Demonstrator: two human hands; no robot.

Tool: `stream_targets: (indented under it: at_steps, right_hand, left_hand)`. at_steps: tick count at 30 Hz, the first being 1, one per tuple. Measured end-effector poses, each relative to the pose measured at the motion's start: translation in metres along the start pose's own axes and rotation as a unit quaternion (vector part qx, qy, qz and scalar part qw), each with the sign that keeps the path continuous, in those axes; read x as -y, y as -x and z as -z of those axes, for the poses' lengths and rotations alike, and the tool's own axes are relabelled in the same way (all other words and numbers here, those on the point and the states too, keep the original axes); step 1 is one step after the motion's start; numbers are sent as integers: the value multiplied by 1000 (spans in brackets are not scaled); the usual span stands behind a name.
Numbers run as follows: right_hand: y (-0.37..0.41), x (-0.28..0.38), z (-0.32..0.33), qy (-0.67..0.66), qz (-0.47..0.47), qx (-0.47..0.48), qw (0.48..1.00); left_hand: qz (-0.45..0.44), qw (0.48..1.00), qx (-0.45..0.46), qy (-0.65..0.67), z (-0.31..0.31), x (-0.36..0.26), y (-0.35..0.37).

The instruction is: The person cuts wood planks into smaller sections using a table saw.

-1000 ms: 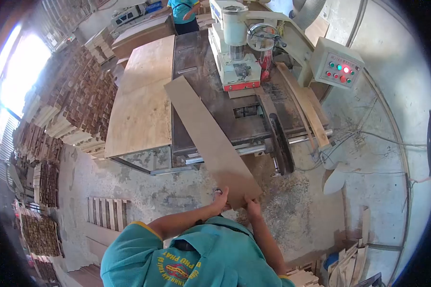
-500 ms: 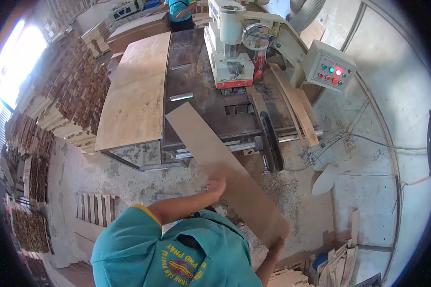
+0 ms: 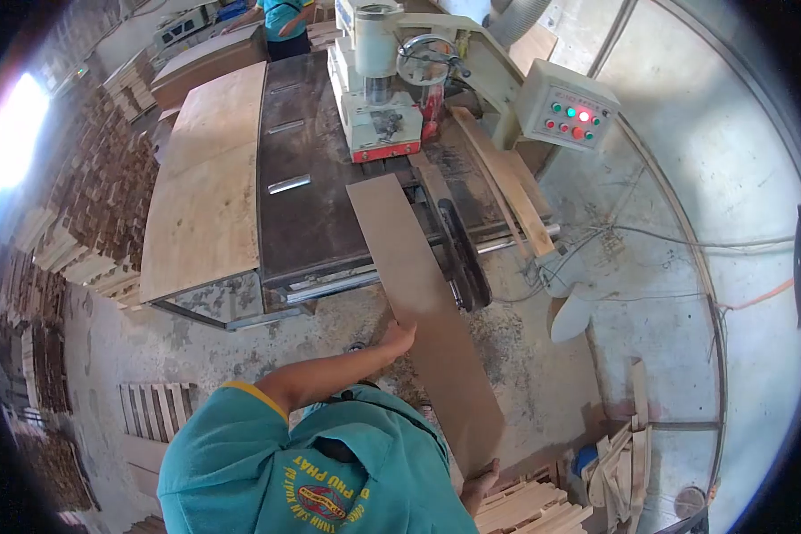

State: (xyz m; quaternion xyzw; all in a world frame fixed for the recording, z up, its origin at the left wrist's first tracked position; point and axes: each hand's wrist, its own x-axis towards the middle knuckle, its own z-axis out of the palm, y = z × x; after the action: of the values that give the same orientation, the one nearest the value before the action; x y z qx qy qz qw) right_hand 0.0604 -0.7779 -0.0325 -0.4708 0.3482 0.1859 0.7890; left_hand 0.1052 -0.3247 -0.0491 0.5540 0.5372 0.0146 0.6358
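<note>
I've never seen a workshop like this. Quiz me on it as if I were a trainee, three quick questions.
1. The left hand touches the long board at its: (a) far end, (b) long edge, (c) near end?
2. True or false: the right hand is at the board's end away from the machine.
3. Fill in: in this view, the pale wooden panel lies to the ___ of the dark tabletop.
Key: 1 b; 2 true; 3 left.

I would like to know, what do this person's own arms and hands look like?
The left hand and right hand show no gloves. The left arm wears a short teal fabric sleeve with yellow trim, leaving the forearm uncovered. The matching teal shirt bears yellow lettering and a red emblem. No cables show on the arms.
</note>
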Motion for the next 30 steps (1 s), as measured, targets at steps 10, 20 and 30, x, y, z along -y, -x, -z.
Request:
stream_targets:
  at_steps: [10, 20, 30]
  right_hand:
    - [-18, -10, 6, 62, 24, 40, 997]
    - [-16, 0, 15, 124, -26, -18, 992]
    - [-50, -8, -52, 170, -80, 161, 969]
  left_hand:
    - [-102, 974, -16, -203, -5, -39, -7]
    - [-250, 921, -37, -296, 5, -34, -21]
    - [-269, 873, -127, -386, 26, -80, -82]
